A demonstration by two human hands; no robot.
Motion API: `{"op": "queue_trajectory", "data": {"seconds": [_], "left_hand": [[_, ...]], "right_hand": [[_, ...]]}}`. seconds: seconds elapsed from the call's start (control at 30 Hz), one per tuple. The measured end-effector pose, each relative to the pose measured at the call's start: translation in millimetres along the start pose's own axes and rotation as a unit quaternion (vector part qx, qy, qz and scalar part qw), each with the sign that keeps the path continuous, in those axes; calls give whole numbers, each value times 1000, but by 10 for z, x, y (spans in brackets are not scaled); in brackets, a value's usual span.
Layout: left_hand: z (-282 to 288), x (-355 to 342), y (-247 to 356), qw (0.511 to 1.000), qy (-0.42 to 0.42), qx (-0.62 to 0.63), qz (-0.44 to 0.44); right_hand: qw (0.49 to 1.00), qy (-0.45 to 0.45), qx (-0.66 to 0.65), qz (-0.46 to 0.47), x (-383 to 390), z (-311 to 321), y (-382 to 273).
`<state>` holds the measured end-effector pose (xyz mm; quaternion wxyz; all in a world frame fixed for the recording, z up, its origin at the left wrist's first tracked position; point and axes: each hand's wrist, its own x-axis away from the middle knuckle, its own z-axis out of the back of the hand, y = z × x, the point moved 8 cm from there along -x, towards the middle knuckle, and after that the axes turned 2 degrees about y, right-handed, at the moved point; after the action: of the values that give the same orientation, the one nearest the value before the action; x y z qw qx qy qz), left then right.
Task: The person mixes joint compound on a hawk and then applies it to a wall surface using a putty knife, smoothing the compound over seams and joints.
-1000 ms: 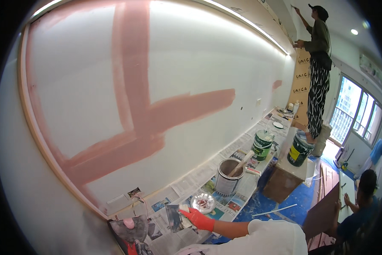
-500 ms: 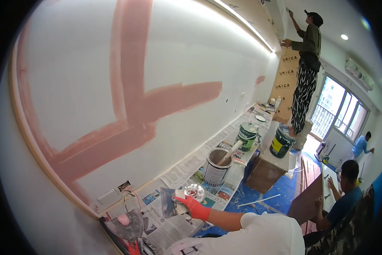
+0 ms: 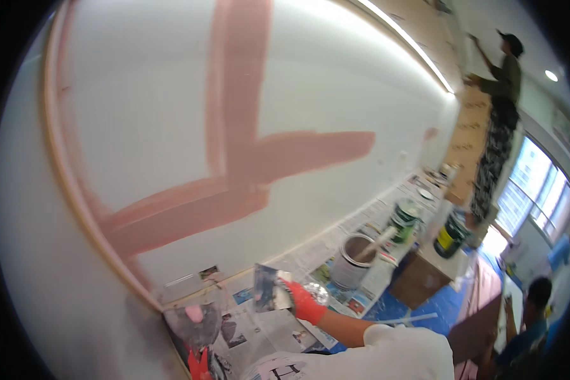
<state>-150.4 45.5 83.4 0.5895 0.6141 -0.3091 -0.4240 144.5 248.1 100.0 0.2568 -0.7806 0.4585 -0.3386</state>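
My right hand [image 3: 307, 305], in a red glove, is closed round a broad putty knife [image 3: 264, 289] whose blade stands up over the papered ledge, apart from the wall. At the lower left my left hand [image 3: 198, 363], also red-gloved and partly cut off by the lower edge, grips a wide grey scraper blade [image 3: 182, 324]. A lump of pink filler [image 3: 194, 313] sits on that blade. Ahead, the white wall [image 3: 164, 126] carries broad bands of dried-looking pink filler [image 3: 199, 215]. A small round shiny lid or dish [image 3: 316, 292] lies just beyond my right hand.
Newspaper [image 3: 259, 332] covers the ledge. An open paint can [image 3: 349, 269] holds a stick; green buckets [image 3: 404, 218] stand farther off. A wooden box [image 3: 418, 278] sits on blue floor sheeting. One person [image 3: 503, 82] stands high at the far right; another [image 3: 532, 323] crouches with a board.
My view has swung left, so the room sits farther right in the picture. My right hand and its putty knife have come closer to the wide scraper in my left hand.
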Motion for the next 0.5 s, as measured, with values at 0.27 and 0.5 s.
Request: {"op": "queue_trajectory", "data": {"seconds": [0.27,0.5], "left_hand": [[60,-170,254,976,20,14,-218],[20,-307,434,986,3,126,-110]], "right_hand": [[993,-88,36,76,-70,-526,-382],[950,-164,163,210,-85,-1101,-705]]}}
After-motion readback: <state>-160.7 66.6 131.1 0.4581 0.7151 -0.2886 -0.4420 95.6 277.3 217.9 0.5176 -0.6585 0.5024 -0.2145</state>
